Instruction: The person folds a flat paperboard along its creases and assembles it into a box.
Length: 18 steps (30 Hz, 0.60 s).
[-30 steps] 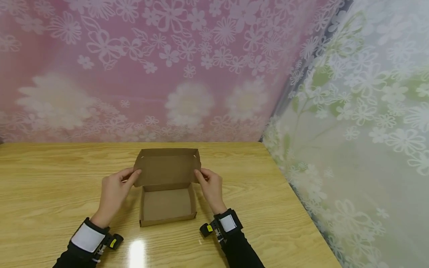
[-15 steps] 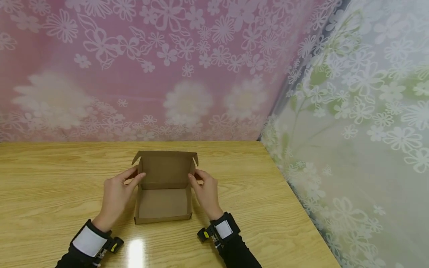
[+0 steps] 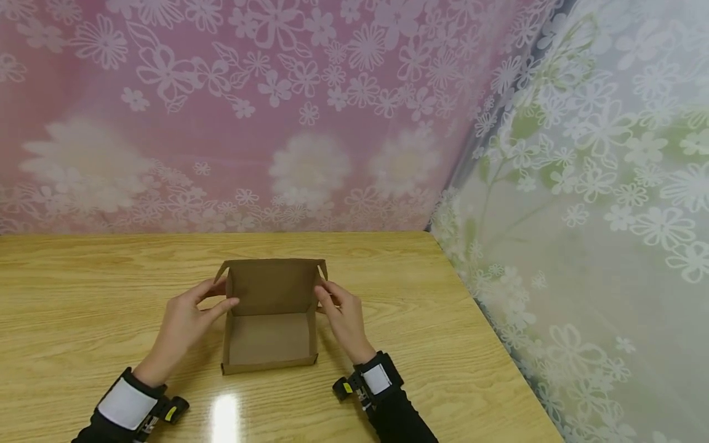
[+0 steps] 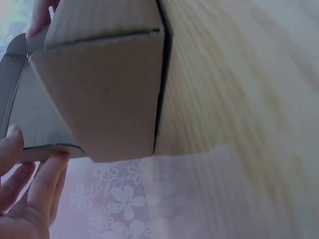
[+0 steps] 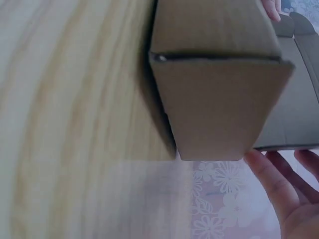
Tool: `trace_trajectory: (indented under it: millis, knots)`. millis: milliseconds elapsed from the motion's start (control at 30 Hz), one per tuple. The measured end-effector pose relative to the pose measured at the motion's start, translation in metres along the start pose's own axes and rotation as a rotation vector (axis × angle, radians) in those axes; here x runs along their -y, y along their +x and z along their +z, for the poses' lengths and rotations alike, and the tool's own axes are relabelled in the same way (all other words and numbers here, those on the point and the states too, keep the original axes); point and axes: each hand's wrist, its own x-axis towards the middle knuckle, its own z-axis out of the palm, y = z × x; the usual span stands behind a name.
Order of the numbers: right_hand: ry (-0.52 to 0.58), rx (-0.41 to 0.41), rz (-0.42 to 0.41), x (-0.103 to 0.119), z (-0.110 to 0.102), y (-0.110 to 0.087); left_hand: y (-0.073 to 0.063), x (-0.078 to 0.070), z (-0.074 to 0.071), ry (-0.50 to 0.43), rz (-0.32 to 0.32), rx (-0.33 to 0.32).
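Note:
A small brown cardboard box (image 3: 269, 364) sits on the table with its lid (image 3: 271, 286) raised at the back, and nothing shows inside. The lid's front flap tilts forward at the top, with a small ear at either end. My left hand (image 3: 185, 320) pinches the lid's left side flap, thumb inside and fingers outside. At the opposite side my right hand (image 3: 344, 317) holds the right side flap, its thumb at the lid's edge and fingertips against the flap in the right wrist view. The box's end wall (image 4: 107, 99) fills much of the left wrist view.
The wood-grain table (image 3: 443, 344) stretches out on both sides of the box. Behind it hangs a pink flowered curtain (image 3: 221, 141), and a pale green and white one (image 3: 598, 246) lines the right edge. Each wrist wears a strapped camera.
The side flaps have folded inward and the lid has tipped forward and lower over the box. Both hands have slid down its sides; the box has shifted slightly left.

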Motion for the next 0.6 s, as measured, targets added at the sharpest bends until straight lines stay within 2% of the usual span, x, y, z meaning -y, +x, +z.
trace_trajectory:
  millis: [100,200,367,467,600]
  knots:
    - [0.023,0.043,0.017,0.012,-0.006,-0.002,0.000,0.001,-0.002,-0.005,-0.016,0.030]
    - [0.041,0.071,0.027,0.009,-0.009,-0.001,-0.001,0.000,-0.003,-0.018,-0.024,0.061]
    - [0.044,0.108,0.017,-0.021,-0.012,0.000,-0.004,-0.003,-0.006,-0.047,-0.050,0.143]
    - [0.014,0.144,-0.006,-0.035,-0.014,-0.002,-0.007,-0.003,-0.009,-0.095,-0.059,0.198]
    - [0.011,0.206,-0.049,-0.041,-0.018,-0.007,-0.010,-0.001,-0.011,-0.133,-0.022,0.247]
